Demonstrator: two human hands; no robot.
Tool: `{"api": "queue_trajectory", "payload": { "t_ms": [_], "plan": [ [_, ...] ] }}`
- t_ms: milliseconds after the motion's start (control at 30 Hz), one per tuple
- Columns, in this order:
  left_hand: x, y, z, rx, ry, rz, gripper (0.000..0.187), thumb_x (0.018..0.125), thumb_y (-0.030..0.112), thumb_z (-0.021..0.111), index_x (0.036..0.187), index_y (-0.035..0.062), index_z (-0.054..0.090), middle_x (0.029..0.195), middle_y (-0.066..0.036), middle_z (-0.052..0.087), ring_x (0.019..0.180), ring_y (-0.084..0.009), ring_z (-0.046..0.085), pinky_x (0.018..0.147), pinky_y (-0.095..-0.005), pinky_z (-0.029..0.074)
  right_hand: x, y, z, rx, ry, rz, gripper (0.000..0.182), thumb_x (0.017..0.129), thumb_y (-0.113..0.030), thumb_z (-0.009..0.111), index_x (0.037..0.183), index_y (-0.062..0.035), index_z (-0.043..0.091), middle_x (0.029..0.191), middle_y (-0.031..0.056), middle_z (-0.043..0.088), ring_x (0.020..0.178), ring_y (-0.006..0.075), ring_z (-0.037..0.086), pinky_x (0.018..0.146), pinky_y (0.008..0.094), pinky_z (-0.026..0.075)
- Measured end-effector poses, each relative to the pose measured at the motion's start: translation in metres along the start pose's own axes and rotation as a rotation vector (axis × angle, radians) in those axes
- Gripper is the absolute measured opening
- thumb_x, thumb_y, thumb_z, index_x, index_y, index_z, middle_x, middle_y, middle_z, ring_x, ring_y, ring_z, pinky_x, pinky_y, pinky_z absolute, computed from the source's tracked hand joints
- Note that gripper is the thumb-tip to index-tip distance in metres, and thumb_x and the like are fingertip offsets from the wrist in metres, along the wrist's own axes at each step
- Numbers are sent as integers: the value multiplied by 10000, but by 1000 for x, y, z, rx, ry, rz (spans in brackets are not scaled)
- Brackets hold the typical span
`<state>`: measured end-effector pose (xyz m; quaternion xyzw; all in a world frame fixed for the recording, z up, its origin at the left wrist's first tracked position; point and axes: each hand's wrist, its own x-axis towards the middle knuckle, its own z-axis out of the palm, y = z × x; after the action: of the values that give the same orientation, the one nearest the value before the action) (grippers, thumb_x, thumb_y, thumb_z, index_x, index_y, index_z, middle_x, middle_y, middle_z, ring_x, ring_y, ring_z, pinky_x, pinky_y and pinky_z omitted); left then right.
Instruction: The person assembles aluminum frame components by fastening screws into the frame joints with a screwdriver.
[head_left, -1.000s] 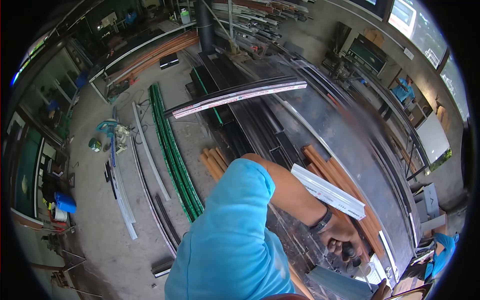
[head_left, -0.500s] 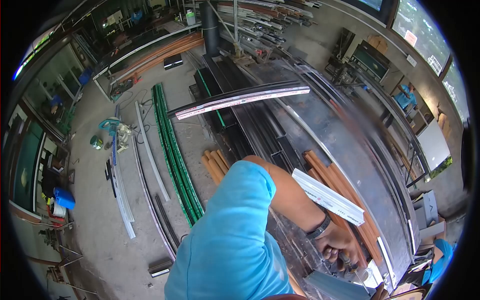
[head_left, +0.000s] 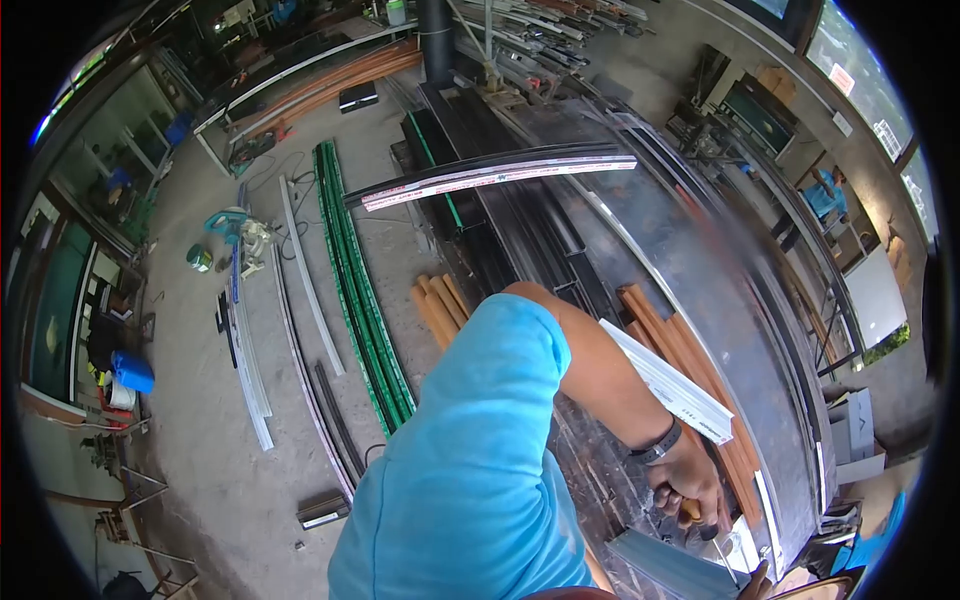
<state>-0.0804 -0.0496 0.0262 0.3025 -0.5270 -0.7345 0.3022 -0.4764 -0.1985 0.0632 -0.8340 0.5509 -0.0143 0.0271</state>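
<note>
My left hand, with a dark band on its wrist, is closed round the orange handle of a screwdriver at the lower right. The thin shaft points down toward a grey metal profile and a small white piece. At the bottom edge, a few fingers of my right hand show near the shaft's tip; the rest is out of view, and what they hold cannot be made out. Beside my left forearm lies a white printed profile, on brown profiles.
A pink-and-white labelled bar crosses black profiles. Green-wrapped profiles and a teal saw are on the floor at the left. One person is at the right; another person's blue clothing shows lower right.
The view has shifted slightly, so the far bars and floor items appear higher and further right. My left hand stays closed on the screwdriver, with more of its orange handle showing.
</note>
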Motion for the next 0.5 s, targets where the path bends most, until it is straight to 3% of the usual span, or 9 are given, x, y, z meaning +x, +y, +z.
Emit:
{"api": "queue_trajectory", "payload": {
  "t_ms": [33,100,133,167,267,367,500],
  "plan": [
    [-5,6,-2,-112,-27,-109,370,958,282,641,1316,188,626,897,-80,712,712,-184,673,562,-313,509,-4,-16,-3,25,-29,60,535,1046,-442,468,1163,15,720,985,201,721,893,326,663,838,426,513],
    [-1,11,-12,834,84,433,449,951,260,626,1393,203,569,922,-139,729,734,-294,695,649,-413,546,-10,-39,-12,86,-69,194,671,1051,-547,389,1107,19,745,1010,249,734,978,411,671,938,510,485],
    [-3,17,-15,1313,143,697,491,948,249,619,1431,210,541,934,-168,738,745,-350,707,693,-464,564,-10,-37,-11,65,-53,220,675,1050,-553,390,1118,18,743,1033,251,731,998,408,668,951,506,482],
    [-11,29,-13,1401,120,603,491,938,263,602,1427,255,558,913,-206,730,807,-423,692,747,-517,560,-6,-34,-11,59,-79,232,676,1048,-558,394,1129,17,740,1051,251,729,1010,404,665,959,501,480],
    [-2,5,-12,1235,249,939,440,926,220,640,1364,202,595,879,-173,729,664,-313,681,591,-419,546,-3,-31,-11,59,-119,247,680,1041,-571,403,1154,12,735,1088,250,724,1034,400,660,973,492,476],
    [-7,-8,-8,-312,31,22,371,902,161,686,1267,155,619,843,-129,707,530,-157,574,437,-276,425,-9,-35,-13,106,-78,216,676,1035,-574,410,1158,4,738,1090,249,725,1036,405,662,972,491,477],
    [-16,-6,10,-349,-32,-43,343,881,143,695,1221,136,644,875,-128,711,534,-159,578,436,-278,418,-3,-46,-13,144,-74,178,636,1030,-545,424,1142,-12,752,1090,243,731,1037,402,668,962,489,485]
  ]
}}
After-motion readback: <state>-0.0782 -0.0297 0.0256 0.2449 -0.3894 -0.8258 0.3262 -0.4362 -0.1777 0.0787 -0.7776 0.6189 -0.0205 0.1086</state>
